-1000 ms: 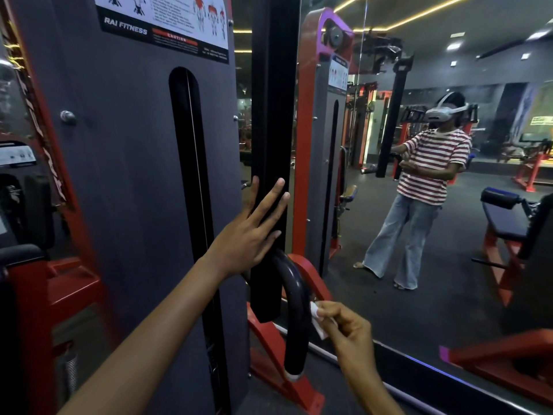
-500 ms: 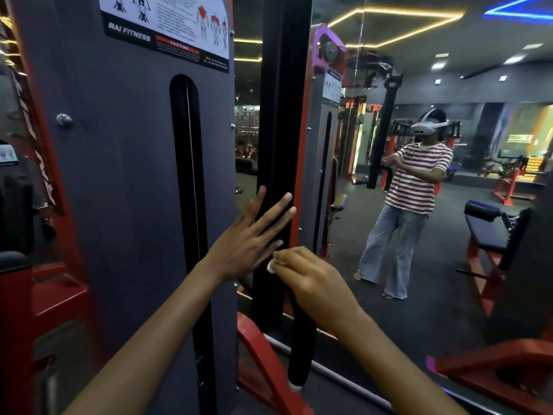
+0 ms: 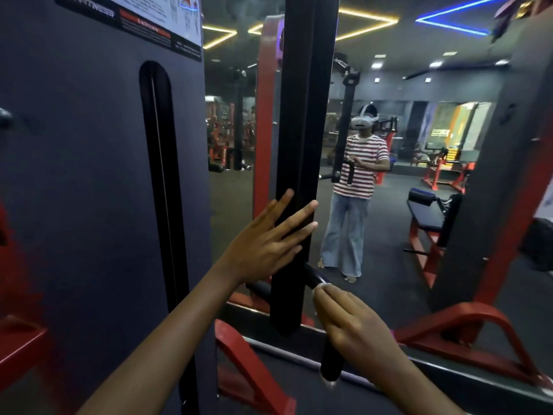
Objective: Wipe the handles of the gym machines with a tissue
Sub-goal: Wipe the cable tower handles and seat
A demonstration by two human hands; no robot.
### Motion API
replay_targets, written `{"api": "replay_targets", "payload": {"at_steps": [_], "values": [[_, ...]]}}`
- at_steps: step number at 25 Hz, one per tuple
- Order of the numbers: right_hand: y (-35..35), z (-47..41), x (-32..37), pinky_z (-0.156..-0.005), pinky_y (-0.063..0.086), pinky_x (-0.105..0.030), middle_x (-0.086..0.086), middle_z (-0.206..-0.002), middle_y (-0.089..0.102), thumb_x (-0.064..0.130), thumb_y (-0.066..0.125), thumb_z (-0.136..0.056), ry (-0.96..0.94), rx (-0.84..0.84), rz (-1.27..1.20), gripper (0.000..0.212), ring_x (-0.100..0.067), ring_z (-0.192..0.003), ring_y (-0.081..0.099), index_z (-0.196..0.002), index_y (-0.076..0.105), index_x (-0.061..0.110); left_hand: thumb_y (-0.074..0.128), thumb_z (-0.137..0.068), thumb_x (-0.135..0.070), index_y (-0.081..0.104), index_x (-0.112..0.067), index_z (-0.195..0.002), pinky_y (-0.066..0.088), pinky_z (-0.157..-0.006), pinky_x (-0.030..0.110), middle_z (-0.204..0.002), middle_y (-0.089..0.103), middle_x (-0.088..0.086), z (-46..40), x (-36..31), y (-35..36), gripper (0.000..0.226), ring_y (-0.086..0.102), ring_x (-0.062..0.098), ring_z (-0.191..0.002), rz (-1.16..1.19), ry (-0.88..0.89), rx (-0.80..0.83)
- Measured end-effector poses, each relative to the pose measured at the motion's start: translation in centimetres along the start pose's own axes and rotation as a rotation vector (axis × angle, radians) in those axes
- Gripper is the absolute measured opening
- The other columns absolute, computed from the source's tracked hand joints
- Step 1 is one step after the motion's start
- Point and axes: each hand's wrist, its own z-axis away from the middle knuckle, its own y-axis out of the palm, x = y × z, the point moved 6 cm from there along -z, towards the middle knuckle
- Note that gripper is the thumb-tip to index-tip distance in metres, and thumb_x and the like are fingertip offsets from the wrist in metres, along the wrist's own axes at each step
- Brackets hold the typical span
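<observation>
The right hand [image 3: 353, 319] wiped mid-handle [image 3: 330, 363], fingers curled round the tissue [image 3: 323, 285]; left hand [image 3: 266, 244] fingers wide; the handle below those fingers seemingly remained.

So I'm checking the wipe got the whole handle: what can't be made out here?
Head view only:
- Tissue: a white sliver shows; the right hand gripping it hides the rest.
- Black handle: its middle is covered by that hand, its upper part by the black upright post.
- Warning label: cut by the top edge, blurred.
- Left hand: palm side hidden.
</observation>
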Motion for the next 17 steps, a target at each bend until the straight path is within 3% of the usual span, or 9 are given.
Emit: {"api": "replay_targets", "payload": {"at_steps": [2, 7, 12, 17], "values": [[-0.3, 1.8, 0.3, -0.077, 0.052, -0.034, -0.019, -0.098, 0.068, -0.006, 0.064, -0.078, 0.058, 0.008, 0.005, 0.007, -0.032, -0.095, 0.064, -0.076, 0.070, -0.007, 0.044, -0.099, -0.030, 0.042, -0.017, -0.141, 0.025, -0.113, 0.053, -0.154, 0.024, 0.007, -0.1, 0.0, 0.5, 0.044, 0.012, 0.040, -0.143, 0.005, 0.003, -0.016], [0.6, 5.1, 0.7, -0.098, 0.042, -0.034, -0.016, -0.106, 0.069, 0.001, 0.055, -0.083, 0.229, 0.022, 0.064, 0.026, -0.027, -0.107, 0.057, -0.101, 0.067, -0.012, 0.043, -0.099, -0.030, 0.045, -0.017, -0.139, 0.024, -0.113, 0.052, -0.155, 0.024, 0.007, -0.3, 0.1, 1.4, 0.043, 0.011, 0.039, -0.143, 0.012, -0.008, -0.060], [1.9, 6.9, 1.7, -0.095, 0.045, -0.033, -0.015, -0.103, 0.069, 0.002, 0.046, -0.095, 0.231, 0.070, 0.147, 0.026, -0.028, -0.098, 0.066, -0.109, 0.062, -0.013, 0.041, -0.099, -0.031, 0.045, -0.016, -0.139, 0.022, -0.114, 0.052, -0.155, 0.023, 0.007, -0.5, -0.1, 1.7, 0.043, 0.010, 0.038, -0.144, 0.029, -0.013, -0.068], [1.8, 6.5, 2.1, -0.080, 0.051, -0.031, -0.012, -0.094, 0.066, 0.005, 0.045, -0.095, 0.237, 0.107, 0.051, 0.028, -0.026, -0.087, 0.062, -0.094, 0.069, -0.010, 0.041, -0.099, -0.031, 0.044, -0.016, -0.140, 0.021, -0.115, 0.051, -0.156, 0.021, 0.007, -0.4, -0.1, 1.6, 0.044, 0.009, 0.038, -0.144, 0.030, -0.005, -0.061]]}}
